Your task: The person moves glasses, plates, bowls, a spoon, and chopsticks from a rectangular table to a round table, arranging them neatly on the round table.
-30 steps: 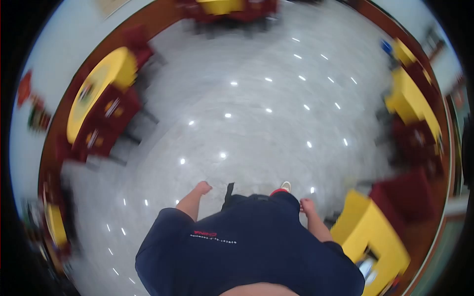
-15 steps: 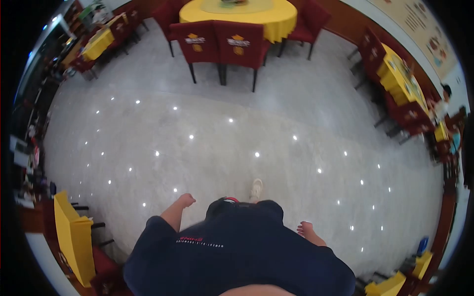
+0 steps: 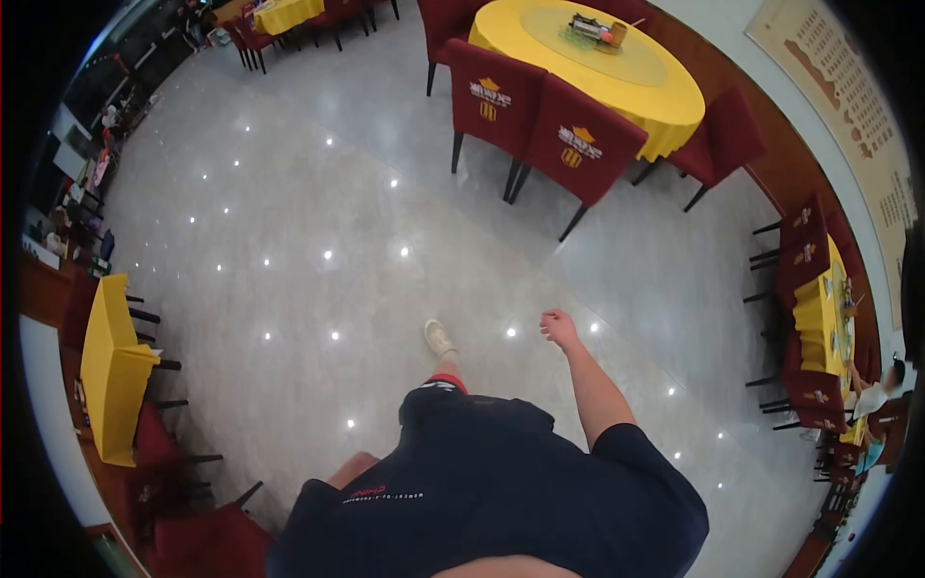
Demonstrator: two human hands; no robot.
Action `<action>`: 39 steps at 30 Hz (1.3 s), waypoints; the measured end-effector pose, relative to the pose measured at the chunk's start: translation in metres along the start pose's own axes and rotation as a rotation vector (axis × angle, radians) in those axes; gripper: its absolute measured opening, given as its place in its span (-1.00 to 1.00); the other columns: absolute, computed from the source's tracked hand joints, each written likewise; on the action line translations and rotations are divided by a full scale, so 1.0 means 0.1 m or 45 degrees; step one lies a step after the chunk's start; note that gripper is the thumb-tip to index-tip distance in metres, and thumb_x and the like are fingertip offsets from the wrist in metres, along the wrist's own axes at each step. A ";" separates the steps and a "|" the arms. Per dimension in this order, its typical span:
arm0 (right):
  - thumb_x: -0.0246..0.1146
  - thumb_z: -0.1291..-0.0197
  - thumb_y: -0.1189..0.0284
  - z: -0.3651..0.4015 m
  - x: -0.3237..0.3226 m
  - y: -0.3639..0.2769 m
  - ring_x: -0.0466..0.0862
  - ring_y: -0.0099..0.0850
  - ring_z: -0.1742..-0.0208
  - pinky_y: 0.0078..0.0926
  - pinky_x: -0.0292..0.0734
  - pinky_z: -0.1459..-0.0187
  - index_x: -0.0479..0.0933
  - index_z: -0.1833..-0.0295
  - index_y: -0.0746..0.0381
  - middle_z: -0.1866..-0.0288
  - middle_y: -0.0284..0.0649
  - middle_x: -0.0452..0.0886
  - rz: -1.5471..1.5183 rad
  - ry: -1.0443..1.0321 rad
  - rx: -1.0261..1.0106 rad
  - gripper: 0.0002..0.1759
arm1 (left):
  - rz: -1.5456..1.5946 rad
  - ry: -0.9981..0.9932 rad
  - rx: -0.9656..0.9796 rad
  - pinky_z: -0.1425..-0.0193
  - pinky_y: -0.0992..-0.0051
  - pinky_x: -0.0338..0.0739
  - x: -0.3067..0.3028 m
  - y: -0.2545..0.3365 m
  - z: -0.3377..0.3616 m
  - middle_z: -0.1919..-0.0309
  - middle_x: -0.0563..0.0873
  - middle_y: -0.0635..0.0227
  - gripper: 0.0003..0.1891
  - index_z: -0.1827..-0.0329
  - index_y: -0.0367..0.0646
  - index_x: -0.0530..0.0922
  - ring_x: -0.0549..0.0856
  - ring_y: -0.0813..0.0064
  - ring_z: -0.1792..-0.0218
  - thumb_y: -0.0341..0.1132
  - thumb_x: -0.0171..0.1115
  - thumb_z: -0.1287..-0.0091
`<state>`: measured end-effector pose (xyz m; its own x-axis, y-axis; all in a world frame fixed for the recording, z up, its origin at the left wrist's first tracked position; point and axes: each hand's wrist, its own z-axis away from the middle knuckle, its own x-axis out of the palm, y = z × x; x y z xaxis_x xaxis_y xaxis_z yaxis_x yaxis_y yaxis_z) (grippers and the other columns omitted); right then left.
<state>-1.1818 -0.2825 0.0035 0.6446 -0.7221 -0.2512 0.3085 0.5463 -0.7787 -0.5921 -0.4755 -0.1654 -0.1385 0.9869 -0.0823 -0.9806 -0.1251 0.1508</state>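
Observation:
My right hand (image 3: 557, 328) is stretched forward over the grey tiled floor (image 3: 462, 279). Its fingers are loosely bent and somewhat apart, with nothing in them. On my left side only a short stretch of bare arm (image 3: 355, 468) shows beyond the dark sleeve; the fingers cannot be made out. Below me one foot in a light shoe (image 3: 440, 340) is forward on the floor. Neither arm touches any furniture.
Ahead to the right stands a round table with a yellow cloth (image 3: 670, 111), with dark red chairs (image 3: 583, 135) around it. Yellow-covered tables (image 3: 111, 371) line the left side. At far right, a person in white (image 3: 872, 397) is by another yellow table (image 3: 814, 318).
My right arm has swung forward and my left arm has drawn back. The view has shifted, so the round table now sits further right and closer. The forward shoe is further left.

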 end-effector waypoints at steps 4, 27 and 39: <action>0.09 0.01 0.34 -0.51 0.07 0.02 0.53 -0.50 0.49 -0.56 0.43 0.56 0.46 0.21 0.21 0.45 -0.29 0.53 0.368 -0.247 0.060 -0.76 | 0.347 0.190 -0.128 0.51 0.39 0.46 -0.34 0.73 0.39 0.64 0.53 0.32 -0.73 0.45 -0.17 0.50 0.51 0.40 0.64 -0.11 0.10 -0.12; 0.14 0.01 0.44 -3.77 0.63 -3.64 0.52 -0.24 0.27 -0.37 0.40 0.24 0.46 0.30 0.23 0.37 -0.19 0.55 0.506 0.747 -0.908 -0.86 | 0.066 0.433 -0.003 0.29 0.27 0.48 -4.43 5.58 0.45 0.29 0.58 0.26 -0.69 0.14 -0.14 0.47 0.59 0.31 0.33 -0.19 0.11 -0.09; 0.13 -0.01 0.38 -5.27 0.64 -5.72 0.57 -0.25 0.32 -0.38 0.43 0.25 0.51 0.33 0.21 0.41 -0.17 0.57 0.448 1.080 -0.864 -0.85 | 0.315 0.347 -0.031 0.34 0.27 0.45 -5.44 5.95 0.32 0.30 0.56 0.30 -0.73 0.12 -0.09 0.44 0.57 0.30 0.39 -0.23 0.10 -0.12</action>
<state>-1.6856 -0.8651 0.1300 -0.1394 -0.7692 -0.6237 -0.4040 0.6192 -0.6734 -1.0960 -1.0831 0.0009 -0.4001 0.8637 -0.3063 -0.9155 -0.3619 0.1756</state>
